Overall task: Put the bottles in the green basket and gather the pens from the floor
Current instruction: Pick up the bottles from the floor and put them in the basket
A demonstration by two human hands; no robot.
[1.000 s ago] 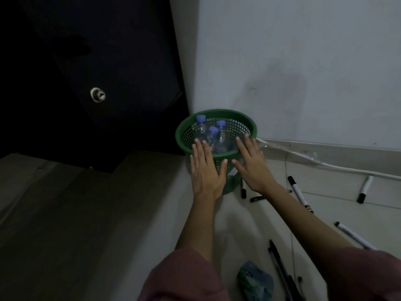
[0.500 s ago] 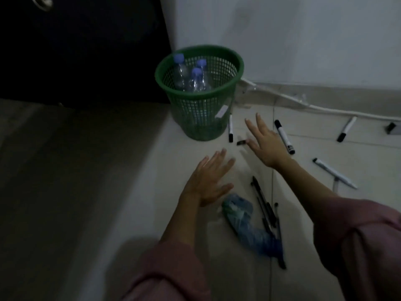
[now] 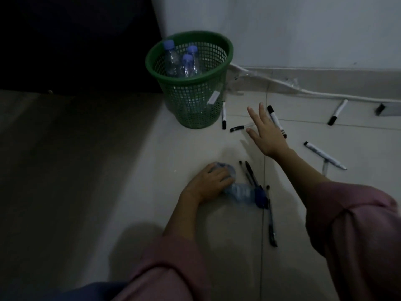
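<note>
Green mesh plastic forms the basket [image 3: 196,88], which stands on the floor [image 3: 86,170] at the corner where the white wall [image 3: 303,29] meets a dark door; three clear bottles with blue caps [image 3: 184,61] stand upright inside it. Your left hand [image 3: 209,183] is curled down over a crumpled clear bottle with a blue cap [image 3: 243,193] that lies on its side on the tiles, fingers wrapped on its upper end. Your right hand [image 3: 265,132] hovers flat with the fingers spread wide, holding nothing, above the tiles just right of the basket. Beside its fingertips lies a short black pen cap or clip [image 3: 237,128], and a white marker [image 3: 224,115] lies touching the basket's foot. Another white marker with a black cap [image 3: 273,118] is partly hidden under your right hand. Two black pens [image 3: 249,173] lie just beside the crumpled bottle, and a third black pen [image 3: 271,218] lies nearer you along the tile joint. Further right, a white marker [image 3: 324,155] rests on the tiles, and one more [image 3: 337,115] lies near the white cable [image 3: 303,91] that runs along the skirting. Pink sleeves [image 3: 358,224] cover both your forearms.
</note>
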